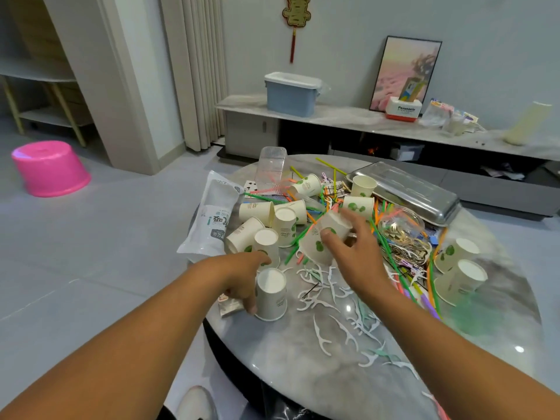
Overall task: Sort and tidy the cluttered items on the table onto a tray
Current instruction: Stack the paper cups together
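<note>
While the right hand (348, 244) is gripping a tilted cup (325, 237) and the left hand (245, 274) is seemingly pinching an upturned cup (271, 294), both well short of the tray (424, 192), crowded neighbouring cups are risking being toppled by either wrist.
</note>
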The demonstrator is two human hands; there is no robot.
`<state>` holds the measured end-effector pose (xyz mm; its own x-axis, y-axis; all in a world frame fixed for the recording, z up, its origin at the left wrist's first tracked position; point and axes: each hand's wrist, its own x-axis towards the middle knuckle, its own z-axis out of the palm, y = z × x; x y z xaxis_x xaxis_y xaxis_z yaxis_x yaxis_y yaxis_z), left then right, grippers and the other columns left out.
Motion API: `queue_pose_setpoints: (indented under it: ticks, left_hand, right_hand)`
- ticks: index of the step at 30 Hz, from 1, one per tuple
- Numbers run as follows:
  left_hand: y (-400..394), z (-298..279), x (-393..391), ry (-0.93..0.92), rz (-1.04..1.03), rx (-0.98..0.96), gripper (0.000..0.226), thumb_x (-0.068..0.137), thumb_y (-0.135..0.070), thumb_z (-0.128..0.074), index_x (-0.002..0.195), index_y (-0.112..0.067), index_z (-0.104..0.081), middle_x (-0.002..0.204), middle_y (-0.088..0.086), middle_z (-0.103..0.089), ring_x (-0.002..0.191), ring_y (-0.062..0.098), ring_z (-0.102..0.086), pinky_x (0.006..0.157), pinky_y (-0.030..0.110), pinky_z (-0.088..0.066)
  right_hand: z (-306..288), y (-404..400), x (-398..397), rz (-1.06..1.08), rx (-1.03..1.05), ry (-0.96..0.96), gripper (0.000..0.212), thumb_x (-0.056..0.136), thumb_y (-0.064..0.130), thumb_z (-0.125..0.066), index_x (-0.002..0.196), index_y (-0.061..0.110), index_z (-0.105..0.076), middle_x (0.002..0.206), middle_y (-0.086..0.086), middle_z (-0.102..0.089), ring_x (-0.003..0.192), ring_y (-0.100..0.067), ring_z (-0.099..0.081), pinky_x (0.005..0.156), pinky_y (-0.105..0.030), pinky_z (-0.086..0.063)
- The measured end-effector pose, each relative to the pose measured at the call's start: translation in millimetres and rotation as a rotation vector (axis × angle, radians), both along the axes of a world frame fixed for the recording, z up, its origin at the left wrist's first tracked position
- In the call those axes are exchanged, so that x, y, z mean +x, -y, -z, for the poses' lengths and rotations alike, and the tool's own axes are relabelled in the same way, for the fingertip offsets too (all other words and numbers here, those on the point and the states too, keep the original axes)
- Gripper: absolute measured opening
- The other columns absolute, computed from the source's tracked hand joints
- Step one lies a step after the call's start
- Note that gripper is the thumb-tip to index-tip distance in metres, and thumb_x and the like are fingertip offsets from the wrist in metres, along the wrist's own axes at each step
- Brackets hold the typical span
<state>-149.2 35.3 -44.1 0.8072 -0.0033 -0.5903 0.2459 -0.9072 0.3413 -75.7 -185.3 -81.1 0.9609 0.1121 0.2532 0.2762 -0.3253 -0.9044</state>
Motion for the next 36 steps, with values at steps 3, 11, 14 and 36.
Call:
queue_pose_setpoints:
  ticks: [3, 11, 14, 36]
  left_hand:
    - [-2.9, -1.3, 5.2, 0.017, -0.016, -0.026, 0.099, 0.081, -0.004, -0.08, 0.157, -0.03, -0.022, 0.142, 0.003, -0.054, 0.112, 0.027, -0.064, 0.066, 0.025, -0.053]
    - [-38.0, -5.4, 17.3, 0.041, -0.338, -0.212, 0.06, 0.092, 0.018, -0.052, 0.144, -0.011, -0.049, 0.13, 0.023, -0.056, 0.103, 0.035, -0.07, 0.09, 0.044, -0.059]
    - [-44.0, -2.3, 20.3, 0.077, -0.422, -0.278, 0.059, 0.092, 0.018, -0.052, 0.143, -0.01, -0.05, 0.125, 0.023, -0.06, 0.101, 0.032, -0.071, 0.089, 0.042, -0.06]
    - [-56.8, 22.7, 56.7, 0.32, -0.544, -0.318, 0.063, 0.079, 0.011, -0.072, 0.133, -0.017, -0.054, 0.115, 0.011, -0.06, 0.107, 0.034, -0.066, 0.088, 0.045, -0.06]
  right_hand:
    - [4.9, -20.4, -24.7, -0.184, -0.026, 0.068, 0.052, 0.089, 0.029, -0.075, 0.137, 0.036, -0.055, 0.135, 0.008, -0.055, 0.117, -0.014, -0.061, 0.092, -0.033, -0.056]
    - [32.5, -40.2, -49.3, -0.494, -0.388, 0.29, 0.059, 0.089, 0.035, -0.069, 0.143, 0.037, -0.048, 0.131, 0.01, -0.042, 0.122, -0.005, -0.049, 0.099, -0.023, -0.044]
    - [48.9, -39.5, -48.1, -0.511, -0.506, 0.22, 0.06, 0.087, 0.038, -0.068, 0.142, 0.042, -0.045, 0.131, 0.012, -0.038, 0.12, -0.006, -0.049, 0.099, -0.024, -0.044]
    - [7.7, -102.9, 28.6, -0.267, -0.559, 0.152, 0.074, 0.085, 0.043, -0.071, 0.146, 0.047, -0.029, 0.135, -0.001, -0.048, 0.115, -0.023, -0.056, 0.092, -0.04, -0.05]
